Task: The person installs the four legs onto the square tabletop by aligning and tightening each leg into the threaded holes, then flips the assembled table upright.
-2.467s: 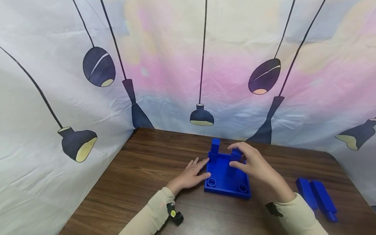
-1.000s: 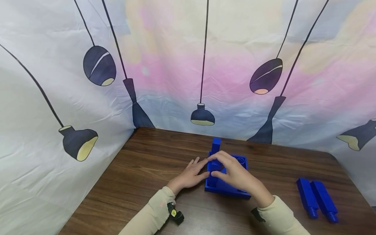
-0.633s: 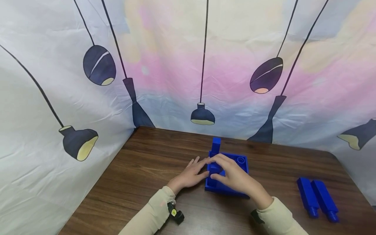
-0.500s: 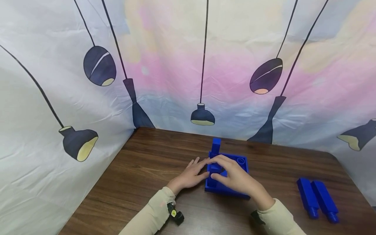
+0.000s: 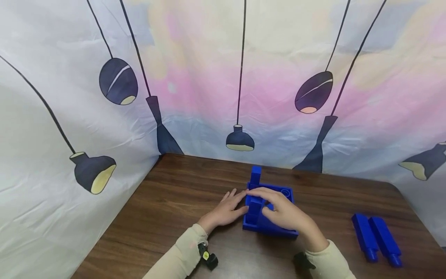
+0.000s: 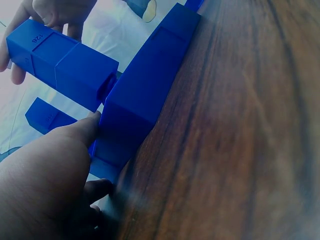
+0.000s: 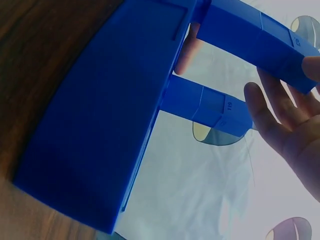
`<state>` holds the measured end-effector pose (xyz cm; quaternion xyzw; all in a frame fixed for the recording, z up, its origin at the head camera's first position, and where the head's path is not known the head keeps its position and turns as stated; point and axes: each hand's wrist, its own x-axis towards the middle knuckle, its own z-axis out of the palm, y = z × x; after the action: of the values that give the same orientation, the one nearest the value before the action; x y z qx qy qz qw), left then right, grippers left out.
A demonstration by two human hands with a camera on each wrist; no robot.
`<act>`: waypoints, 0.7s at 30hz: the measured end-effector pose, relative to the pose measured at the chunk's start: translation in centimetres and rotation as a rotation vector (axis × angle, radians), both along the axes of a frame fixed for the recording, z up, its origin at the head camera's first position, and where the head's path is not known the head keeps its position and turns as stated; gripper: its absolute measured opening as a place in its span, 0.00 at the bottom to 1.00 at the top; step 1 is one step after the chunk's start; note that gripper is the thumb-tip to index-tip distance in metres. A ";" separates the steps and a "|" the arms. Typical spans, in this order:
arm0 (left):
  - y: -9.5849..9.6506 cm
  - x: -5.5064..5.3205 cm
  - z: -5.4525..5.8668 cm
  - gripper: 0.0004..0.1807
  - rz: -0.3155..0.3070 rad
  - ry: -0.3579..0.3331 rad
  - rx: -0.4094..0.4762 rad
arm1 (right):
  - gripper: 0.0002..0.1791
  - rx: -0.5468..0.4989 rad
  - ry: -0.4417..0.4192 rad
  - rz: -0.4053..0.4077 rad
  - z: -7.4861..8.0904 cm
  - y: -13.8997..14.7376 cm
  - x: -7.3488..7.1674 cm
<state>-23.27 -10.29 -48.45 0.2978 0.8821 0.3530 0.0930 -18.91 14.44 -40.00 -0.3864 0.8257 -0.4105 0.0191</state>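
Observation:
A shallow blue square tray (image 5: 270, 231) with raised edges lies on the table. One blue square post (image 5: 256, 175) stands upright at its far left corner, and a second blue post (image 5: 255, 207) stands at the near left corner. My right hand (image 5: 287, 211) arches over that near post, fingertips at its top and thumb drawn away from its side. In the right wrist view, the fingers (image 7: 277, 97) spread around the post's marked end. My left hand (image 5: 224, 211) lies flat at the tray's left side, thumb against the edge, as the left wrist view also shows.
Two more blue posts (image 5: 364, 237) with round pegs lie side by side on the wooden table (image 5: 167, 217) at the right. A ring-shaped socket (image 5: 285, 192) shows in the tray's far right corner. A cloth backdrop (image 5: 205, 77) printed with lamps hangs behind the table.
My right hand has carried a post from the tray's far right part to its near left corner. Its thumb has since moved off the post. My left hand has stayed put.

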 end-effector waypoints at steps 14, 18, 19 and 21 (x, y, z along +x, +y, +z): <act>0.0 -0.1 0.0 0.37 0.003 0.008 -0.008 | 0.26 -0.029 -0.004 -0.020 -0.2 0.2 -0.2; 0.1 -0.1 0.0 0.37 0.000 0.011 -0.010 | 0.25 -0.036 -0.020 -0.013 -0.4 0.4 -0.4; 0.1 -0.1 0.0 0.36 -0.001 0.012 -0.013 | 0.25 -0.042 -0.022 -0.010 -0.5 0.4 -0.4; 0.1 -0.2 0.0 0.36 -0.002 0.012 -0.018 | 0.24 -0.057 -0.030 -0.006 -0.6 0.5 -0.5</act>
<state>-23.45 -10.22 -48.46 0.3001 0.8854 0.3432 0.0909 -19.44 14.92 -40.59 -0.3779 0.8146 -0.4396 0.0194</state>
